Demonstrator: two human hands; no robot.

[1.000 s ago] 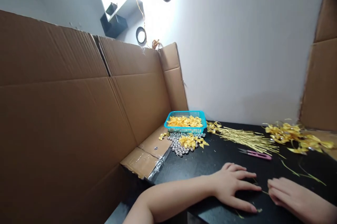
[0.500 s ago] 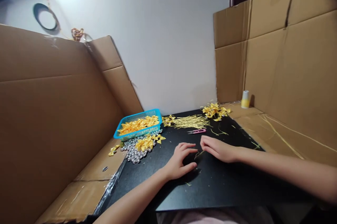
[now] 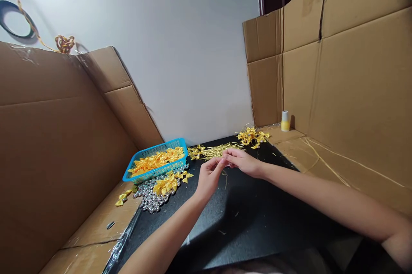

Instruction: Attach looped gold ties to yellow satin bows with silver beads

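Observation:
Above the black table, both hands meet with fingertips touching. My left hand is closed in a pinch, thumb against the fingers. My right hand is closed too, pressed close to the left fingertips. Thin yellowish-green thread shows just below the joined fingers; its upper end is hidden by them. Behind the hands lies a bundle of gold stems, partly covered. The pink thread snips are almost wholly hidden by the right hand.
To the left, a blue basket holds yellow bows, with silver beads and loose bows in front. Finished-looking bow pieces lie at the back right, near a thread cone. Cardboard walls enclose both sides.
My view has swung right. My left hand, spread flat on the table earlier, has lifted and closed against the right hand. The right hand has risen from the table with the thread.

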